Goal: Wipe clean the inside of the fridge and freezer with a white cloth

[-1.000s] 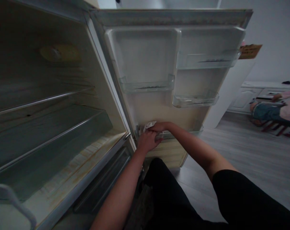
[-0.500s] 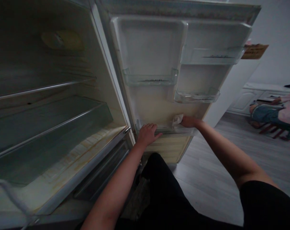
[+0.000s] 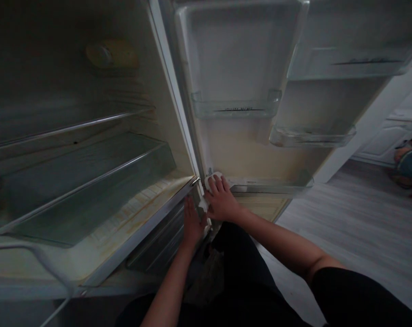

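Note:
My right hand (image 3: 222, 200) holds a crumpled white cloth (image 3: 210, 181) at the hinge-side end of the bottom door bin (image 3: 274, 187). Its fingers press over the cloth, and a pale flap of it hangs below them. Just left of it, my left hand (image 3: 193, 222) is raised with fingers stretched out and nothing in it, beside the lower front of the fridge near the hinge (image 3: 195, 181). Whether it touches the fridge I cannot tell. The fridge door (image 3: 240, 54) stands wide open, its inner panel facing me.
Left is the fridge interior with glass shelves (image 3: 124, 159), a yellowish stained floor ledge (image 3: 147, 200) and a light cover (image 3: 112, 53). Clear bins (image 3: 238, 106) line the door. A pale cable (image 3: 49, 268) crosses the lower left. Grey floor (image 3: 335, 227) and a partly visible seated person (image 3: 410, 161) are right.
My right hand has moved left with the cloth along the bottom bin to its hinge end. My left hand has left the bin and dropped lower left. The view has shifted closer to the door.

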A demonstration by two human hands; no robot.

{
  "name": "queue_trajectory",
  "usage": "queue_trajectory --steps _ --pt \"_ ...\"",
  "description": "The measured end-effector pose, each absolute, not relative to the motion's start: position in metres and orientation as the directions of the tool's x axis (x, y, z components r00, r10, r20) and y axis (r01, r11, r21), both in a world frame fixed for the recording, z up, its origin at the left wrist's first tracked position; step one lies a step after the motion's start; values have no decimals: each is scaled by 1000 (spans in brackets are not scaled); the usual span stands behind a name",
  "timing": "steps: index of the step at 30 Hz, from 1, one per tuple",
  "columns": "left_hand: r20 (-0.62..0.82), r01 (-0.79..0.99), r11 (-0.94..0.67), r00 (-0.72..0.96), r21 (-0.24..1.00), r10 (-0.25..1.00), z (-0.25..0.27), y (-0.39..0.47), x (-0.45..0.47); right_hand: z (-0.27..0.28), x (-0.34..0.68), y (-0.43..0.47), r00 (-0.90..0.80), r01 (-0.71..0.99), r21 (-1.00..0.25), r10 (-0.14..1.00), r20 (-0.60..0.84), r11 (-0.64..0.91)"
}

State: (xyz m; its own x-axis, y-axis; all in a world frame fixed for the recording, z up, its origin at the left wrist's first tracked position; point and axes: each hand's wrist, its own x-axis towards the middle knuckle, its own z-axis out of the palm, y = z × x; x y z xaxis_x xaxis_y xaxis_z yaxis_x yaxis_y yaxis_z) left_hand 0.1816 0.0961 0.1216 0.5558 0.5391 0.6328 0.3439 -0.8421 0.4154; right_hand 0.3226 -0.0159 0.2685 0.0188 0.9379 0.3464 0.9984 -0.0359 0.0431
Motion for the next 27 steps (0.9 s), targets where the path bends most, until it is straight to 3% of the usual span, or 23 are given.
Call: queue_trajectory --steps 4,8,12,15,21,27 --pt "650 294 -830 520 473 554 149 101 191 287 330 -24 36 999 21 955 293 -44" --pt "675 244 -837 502 489 541 182 97 210 301 347 -30 256 964 17 946 199 -264" --pt "736 171 -902 528 398 424 203 87 225 304 356 -33 349 930 78 930 118 -359" --pt "684 208 -934 638 289 354 215 80 231 306 362 -41 373 917 118 924 80 -380" --pt "614 298 -940 715 166 335 231 78 235 303 414 -91 407 884 203 907 106 -421" --pt "638 260 -948 703 183 316 224 74 246 292 518 -185 488 801 260 840 237 -539"
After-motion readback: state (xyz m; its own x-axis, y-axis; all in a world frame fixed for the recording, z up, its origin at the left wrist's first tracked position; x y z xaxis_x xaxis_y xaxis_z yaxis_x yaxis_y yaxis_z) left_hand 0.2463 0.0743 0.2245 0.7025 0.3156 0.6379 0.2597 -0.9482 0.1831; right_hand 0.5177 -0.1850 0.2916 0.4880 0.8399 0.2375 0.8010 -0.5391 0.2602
